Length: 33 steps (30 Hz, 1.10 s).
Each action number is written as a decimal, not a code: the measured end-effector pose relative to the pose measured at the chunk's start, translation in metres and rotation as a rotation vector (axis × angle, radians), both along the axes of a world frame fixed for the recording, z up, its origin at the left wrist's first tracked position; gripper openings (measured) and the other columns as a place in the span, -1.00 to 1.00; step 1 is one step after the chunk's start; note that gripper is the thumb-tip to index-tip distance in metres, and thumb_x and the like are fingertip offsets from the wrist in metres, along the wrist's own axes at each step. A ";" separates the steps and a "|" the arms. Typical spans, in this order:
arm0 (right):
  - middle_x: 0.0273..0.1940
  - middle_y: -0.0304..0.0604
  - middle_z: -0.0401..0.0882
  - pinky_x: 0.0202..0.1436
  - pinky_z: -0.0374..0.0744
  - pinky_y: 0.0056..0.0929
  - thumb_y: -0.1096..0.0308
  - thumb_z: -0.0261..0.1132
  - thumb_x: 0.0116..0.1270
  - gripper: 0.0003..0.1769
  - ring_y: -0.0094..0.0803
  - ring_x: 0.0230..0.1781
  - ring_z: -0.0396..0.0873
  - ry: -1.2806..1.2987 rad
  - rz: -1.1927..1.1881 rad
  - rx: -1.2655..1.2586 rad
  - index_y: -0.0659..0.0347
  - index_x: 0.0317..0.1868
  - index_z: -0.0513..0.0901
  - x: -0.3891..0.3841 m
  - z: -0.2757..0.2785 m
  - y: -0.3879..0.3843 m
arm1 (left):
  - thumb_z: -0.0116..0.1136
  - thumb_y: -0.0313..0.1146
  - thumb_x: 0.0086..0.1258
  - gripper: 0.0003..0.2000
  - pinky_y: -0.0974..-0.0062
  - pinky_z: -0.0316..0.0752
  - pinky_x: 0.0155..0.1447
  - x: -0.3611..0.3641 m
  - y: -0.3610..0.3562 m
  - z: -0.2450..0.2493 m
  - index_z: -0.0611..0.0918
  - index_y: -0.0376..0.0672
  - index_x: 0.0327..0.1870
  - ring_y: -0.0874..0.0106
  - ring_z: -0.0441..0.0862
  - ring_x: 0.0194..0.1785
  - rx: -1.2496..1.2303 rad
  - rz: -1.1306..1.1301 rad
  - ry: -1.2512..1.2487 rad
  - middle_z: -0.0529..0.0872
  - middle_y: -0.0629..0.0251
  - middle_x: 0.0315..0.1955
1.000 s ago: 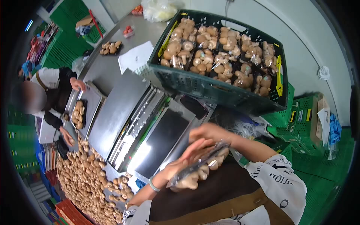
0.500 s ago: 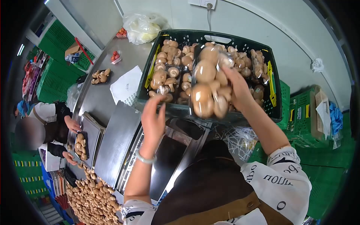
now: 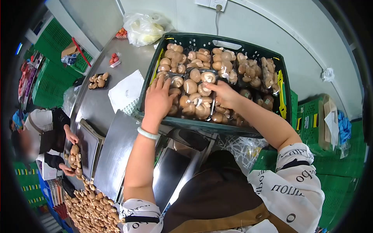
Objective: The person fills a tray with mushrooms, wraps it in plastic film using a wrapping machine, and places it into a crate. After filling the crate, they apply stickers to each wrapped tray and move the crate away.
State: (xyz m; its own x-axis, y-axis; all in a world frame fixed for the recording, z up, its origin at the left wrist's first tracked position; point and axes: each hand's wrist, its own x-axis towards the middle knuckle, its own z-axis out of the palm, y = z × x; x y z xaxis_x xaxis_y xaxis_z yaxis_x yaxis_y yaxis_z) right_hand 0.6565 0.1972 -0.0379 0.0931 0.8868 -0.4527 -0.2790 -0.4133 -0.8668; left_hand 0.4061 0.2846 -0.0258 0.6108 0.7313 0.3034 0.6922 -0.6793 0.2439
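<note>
The wrapped mushroom pack (image 3: 196, 99) lies in the front row of the dark green crate (image 3: 194, 126), just behind its near wall and touching the packs next to it. The left hand (image 3: 158, 99) rests flat on the pack's left end with the fingers spread apart and nothing enclosed. The right hand (image 3: 223, 94) lies on the pack's right end with the fingers close together and bent down onto the film; whether they pinch it or only press on it cannot be told. The other wrapped packs (image 3: 223, 64) fill the rows behind up to the far wall, so the crate appears nearly full, with little bare floor visible. The crate stands tilted on the steel table (image 3: 97, 105), beside a sheet of paper (image 3: 126, 91) and near a plastic bag (image 3: 145, 27). Packing appears far from finished: a heap of loose mushrooms (image 3: 93, 209) covers the table's near left end, where a co-worker's hand (image 3: 71, 136) works at an unwrapped tray (image 3: 75, 159).
</note>
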 end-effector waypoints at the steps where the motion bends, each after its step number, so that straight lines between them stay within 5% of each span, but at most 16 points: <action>1: 0.08 -0.14 0.53 -0.02 0.66 -0.20 0.15 0.33 0.36 -0.53 -0.34 0.04 0.57 0.080 0.012 0.032 0.26 0.14 0.47 -0.006 0.020 -0.001 | 0.22 -0.11 0.28 -0.46 0.15 0.30 0.36 0.001 0.000 0.000 0.50 -0.12 0.27 0.07 0.35 0.38 0.001 0.016 -0.006 0.45 0.10 0.30; 3: -0.07 -0.16 0.62 -0.13 0.70 -0.37 0.25 0.30 0.38 -0.67 -0.39 -0.12 0.68 0.059 -0.094 0.046 0.26 0.04 0.56 -0.004 0.041 -0.008 | 0.20 -0.11 0.30 -0.47 0.18 0.30 0.36 0.000 -0.001 0.001 0.50 -0.15 0.26 0.10 0.36 0.37 -0.001 0.028 -0.002 0.44 0.10 0.31; 5: -0.06 -0.17 0.62 -0.08 0.70 -0.33 0.25 0.29 0.38 -0.65 -0.39 -0.10 0.67 0.002 -0.008 -0.071 0.25 0.09 0.53 0.002 0.031 -0.006 | 0.24 -0.15 0.29 -0.45 0.20 0.30 0.38 -0.001 -0.002 0.003 0.49 -0.17 0.28 0.13 0.36 0.37 -0.007 0.031 0.012 0.42 0.10 0.32; 9: 0.18 -0.16 0.50 -0.06 0.64 -0.25 0.03 0.33 0.34 -0.37 -0.37 0.09 0.57 -0.098 0.061 -0.093 0.27 0.24 0.39 -0.022 0.004 -0.007 | 0.26 -0.15 0.27 -0.44 0.20 0.29 0.38 -0.002 -0.002 0.002 0.48 -0.15 0.28 0.14 0.34 0.39 -0.005 0.029 0.025 0.41 0.10 0.34; 11: 0.00 -0.08 0.61 -0.07 0.65 -0.24 0.00 0.34 0.32 -0.37 -0.39 -0.06 0.62 -0.237 0.097 -0.147 0.34 0.17 0.47 -0.010 0.000 -0.004 | 0.27 -0.15 0.26 -0.43 0.21 0.29 0.39 -0.002 -0.003 0.003 0.48 -0.15 0.29 0.15 0.33 0.40 -0.020 0.035 0.010 0.40 0.11 0.35; 14: -0.25 0.03 0.68 -0.10 0.64 -0.28 -0.03 0.34 0.31 -0.40 -0.31 -0.20 0.67 -0.819 0.309 -0.272 0.41 0.04 0.56 0.009 0.020 -0.005 | 0.28 -0.17 0.24 -0.43 0.21 0.30 0.38 -0.004 -0.004 0.003 0.48 -0.15 0.28 0.15 0.34 0.39 -0.028 0.037 -0.032 0.42 0.11 0.33; 15: -0.46 0.08 0.66 -0.15 0.63 -0.28 -0.01 0.34 0.31 -0.46 -0.14 -0.34 0.69 -1.066 0.378 -0.188 0.41 -0.07 0.62 -0.009 0.061 -0.018 | 0.29 -0.18 0.24 -0.43 0.21 0.30 0.38 -0.005 -0.004 0.002 0.48 -0.15 0.28 0.16 0.35 0.38 -0.032 0.046 -0.054 0.43 0.11 0.32; 17: -0.16 0.15 0.68 0.03 0.59 -0.24 0.05 0.36 0.27 -0.44 -0.03 -0.07 0.65 -1.584 0.285 0.018 0.40 0.04 0.57 -0.017 0.068 -0.029 | 0.27 -0.27 0.24 -0.52 0.22 0.41 0.26 -0.008 -0.005 0.005 0.52 -0.19 0.19 0.08 0.48 0.24 -0.019 0.030 -0.226 0.54 0.07 0.18; 19: 0.15 0.17 0.52 0.26 0.45 -0.15 0.11 0.39 0.21 -0.36 0.06 0.20 0.47 -1.590 0.266 0.636 0.39 0.16 0.48 -0.015 0.047 -0.027 | 0.21 -0.38 0.26 -0.61 0.22 0.46 0.18 -0.013 -0.008 0.010 0.55 -0.21 0.13 0.04 0.53 0.14 -0.028 0.047 -0.407 0.60 0.03 0.08; 20: 0.36 0.19 0.28 0.42 0.26 -0.11 0.18 0.43 0.15 -0.25 0.10 0.38 0.25 -1.544 0.481 0.668 0.37 0.27 0.38 -0.013 0.030 -0.024 | 0.18 -0.43 0.26 -0.65 0.21 0.47 0.17 -0.017 -0.014 0.011 0.56 -0.22 0.09 0.03 0.54 0.12 -0.030 0.034 -0.506 0.62 0.01 0.04; 25: 0.38 0.12 0.27 0.43 0.25 -0.14 0.33 0.43 0.15 -0.28 0.04 0.38 0.26 -1.503 0.720 0.376 0.33 0.30 0.36 -0.039 0.062 -0.012 | 0.19 -0.57 0.24 -0.67 0.24 0.43 0.24 -0.080 -0.084 0.018 0.56 -0.24 0.06 0.06 0.54 0.16 -0.010 0.002 -0.826 0.61 0.06 0.07; 27: 0.32 0.09 0.36 0.41 0.27 -0.14 0.41 0.37 0.19 -0.42 0.02 0.35 0.31 -1.587 0.304 0.639 0.33 0.22 0.44 -0.058 0.064 -0.025 | 0.19 -0.59 0.24 -0.65 0.26 0.41 0.27 -0.135 -0.114 0.023 0.57 -0.22 0.07 0.12 0.54 0.20 0.026 0.175 -0.793 0.61 0.12 0.12; 30: 0.16 0.02 0.51 0.33 0.34 -0.26 0.54 0.26 0.29 -0.64 -0.08 0.25 0.43 -1.411 -0.012 0.831 0.34 0.10 0.54 -0.109 0.069 -0.041 | 0.19 -0.62 0.24 -0.66 0.28 0.41 0.29 -0.234 -0.139 0.001 0.60 -0.26 0.07 0.19 0.56 0.19 0.254 0.568 -0.755 0.65 0.14 0.07; 33: 0.08 0.00 0.55 0.25 0.40 -0.20 0.56 0.26 0.23 -0.72 -0.07 0.17 0.47 -1.184 0.209 1.030 0.32 -0.03 0.56 -0.183 0.051 -0.046 | 0.14 -0.38 0.37 -0.67 0.21 0.32 0.32 -0.322 -0.157 -0.012 0.56 -0.30 0.12 0.06 0.49 0.22 0.248 1.065 -0.597 0.59 0.01 0.13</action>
